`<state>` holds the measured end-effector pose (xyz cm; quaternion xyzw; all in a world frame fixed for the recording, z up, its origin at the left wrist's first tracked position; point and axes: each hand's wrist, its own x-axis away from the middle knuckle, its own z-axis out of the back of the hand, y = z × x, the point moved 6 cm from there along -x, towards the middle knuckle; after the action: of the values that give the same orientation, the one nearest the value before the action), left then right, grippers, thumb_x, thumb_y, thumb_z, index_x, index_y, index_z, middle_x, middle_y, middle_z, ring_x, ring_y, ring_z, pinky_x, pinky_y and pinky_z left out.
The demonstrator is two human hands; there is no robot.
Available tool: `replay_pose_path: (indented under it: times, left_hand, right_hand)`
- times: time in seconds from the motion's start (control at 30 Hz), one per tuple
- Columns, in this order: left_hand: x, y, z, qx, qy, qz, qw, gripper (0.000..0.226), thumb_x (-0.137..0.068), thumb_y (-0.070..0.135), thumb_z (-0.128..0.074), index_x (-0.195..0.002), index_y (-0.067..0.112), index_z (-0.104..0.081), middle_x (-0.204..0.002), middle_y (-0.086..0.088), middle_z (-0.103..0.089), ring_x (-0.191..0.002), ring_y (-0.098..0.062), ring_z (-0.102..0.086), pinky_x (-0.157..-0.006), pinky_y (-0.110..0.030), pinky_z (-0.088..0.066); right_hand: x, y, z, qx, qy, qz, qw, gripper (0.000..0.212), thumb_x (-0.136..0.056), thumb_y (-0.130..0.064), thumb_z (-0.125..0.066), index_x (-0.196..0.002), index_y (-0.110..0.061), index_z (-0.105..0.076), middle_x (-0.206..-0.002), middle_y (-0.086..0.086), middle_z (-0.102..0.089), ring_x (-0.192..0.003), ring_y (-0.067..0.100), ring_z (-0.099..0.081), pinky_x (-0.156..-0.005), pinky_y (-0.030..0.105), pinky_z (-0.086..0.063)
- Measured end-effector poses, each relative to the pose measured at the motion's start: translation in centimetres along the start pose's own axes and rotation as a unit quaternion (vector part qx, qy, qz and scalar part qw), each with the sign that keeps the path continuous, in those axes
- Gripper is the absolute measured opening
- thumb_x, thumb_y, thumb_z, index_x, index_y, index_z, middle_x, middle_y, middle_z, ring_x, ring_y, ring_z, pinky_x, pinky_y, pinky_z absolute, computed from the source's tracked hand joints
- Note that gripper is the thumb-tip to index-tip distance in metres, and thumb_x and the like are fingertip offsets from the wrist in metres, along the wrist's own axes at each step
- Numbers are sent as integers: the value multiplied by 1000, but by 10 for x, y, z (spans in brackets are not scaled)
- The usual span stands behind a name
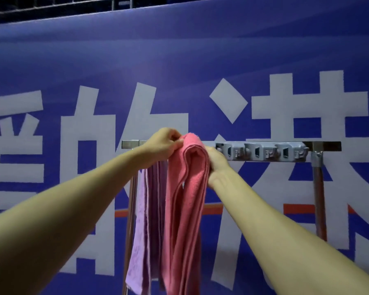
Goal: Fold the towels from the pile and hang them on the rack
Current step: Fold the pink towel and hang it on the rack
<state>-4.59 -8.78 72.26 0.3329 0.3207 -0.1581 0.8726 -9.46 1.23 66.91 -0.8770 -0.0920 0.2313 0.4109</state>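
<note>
A folded pink towel (188, 201) hangs draped over the metal rack's top bar (326, 146), its fold at the top. My left hand (164, 143) pinches the towel's top edge from the left. My right hand (216, 162) grips the towel's right side just below the bar. A folded lilac towel (144, 226) hangs on the bar directly left of the pink one, partly behind my left forearm. The pile of towels is out of view.
A grey clip strip (262, 153) with several holders sits on the bar right of the towels. The rack's right upright (319, 194) and left upright (130, 220) run down. A blue banner (179, 60) with large white characters stands close behind.
</note>
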Motion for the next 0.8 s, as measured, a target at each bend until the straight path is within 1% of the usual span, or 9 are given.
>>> replay_pose_path:
  times: [0.13, 0.2, 0.27, 0.3, 0.37, 0.47, 0.57, 0.73, 0.8]
  left_hand:
    - [-24, 3, 13, -84, 20, -10, 996, 21, -98, 17, -52, -104, 4, -66, -104, -14, -68, -99, -27, -62, -91, -37, -49]
    - [-34, -5, 15, -104, 24, 10, 994, 21, -98, 22, -51, -102, 10, -68, -106, -10, -69, -104, -28, -61, -101, -43, -43]
    - [-41, -12, 15, -121, 34, 29, 992, 22, -99, 26, -50, -103, 15, -68, -107, -7, -69, -107, -27, -59, -109, -46, -33]
    - [-44, -15, 16, -128, 42, 37, 990, 23, -99, 27, -49, -104, 16, -68, -107, -6, -69, -109, -27, -58, -111, -46, -27]
    - [-49, -18, 15, -149, 53, 53, 986, 25, -100, 28, -47, -105, 17, -69, -107, -6, -69, -110, -26, -55, -110, -40, -18]
    - [-53, -23, 12, -196, 69, 66, 976, 26, -99, 27, -46, -106, 19, -69, -110, -6, -69, -112, -27, -53, -102, -38, -18]
    - [-57, -34, 6, -253, 74, 63, 962, 23, -95, 25, -46, -101, 21, -68, -107, -5, -69, -111, -27, -55, -98, -40, -20]
    - [-59, -50, -2, -263, 74, 64, 960, 13, -91, 29, -53, -87, 27, -65, -102, -2, -70, -108, -25, -56, -97, -42, -20]
    - [-59, -51, -3, -278, 74, 63, 956, 12, -91, 29, -53, -84, 30, -63, -101, -1, -70, -107, -24, -56, -96, -42, -21]
  right_hand:
    - [-23, 3, 4, 8, 39, 21, 999, 59, -74, -16, -76, -127, 2, -58, -111, 22, -59, -86, 30, -61, -75, 40, -57]
    - [-30, 7, 5, -6, 50, 28, 998, 56, -70, -15, -78, -121, 1, -62, -108, 22, -62, -83, 31, -62, -74, 39, -57]
    - [-36, 10, 8, 2, 77, 39, 996, 19, -75, -10, -74, -90, -1, -70, -85, 16, -65, -66, 26, -60, -64, 33, -56]
    - [-42, 11, 11, 4, 94, 45, 995, 10, -78, -7, -72, -69, -4, -69, -69, 12, -64, -57, 23, -58, -60, 32, -54]
    - [-49, 9, 14, 22, 119, 60, 991, 36, -77, -5, -76, -47, -13, -59, -54, 7, -59, -48, 20, -55, -55, 31, -52]
    - [-55, 10, 15, 62, 162, 85, 981, 28, -71, -10, -84, -54, -13, -62, -64, 9, -67, -58, 23, -63, -65, 38, -58]
    - [-59, 16, 24, 118, 207, 90, 967, 15, -74, -23, -83, -72, -13, -72, -83, 10, -73, -77, 27, -71, -77, 44, -60]
    - [-55, 25, 46, 161, 241, 78, 954, 22, -76, -34, -81, -69, -18, -68, -80, 2, -72, -74, 19, -67, -71, 29, -56]
    - [-54, 26, 48, 176, 241, 77, 951, 24, -73, -37, -83, -68, -18, -69, -81, 1, -73, -75, 18, -67, -73, 30, -57]
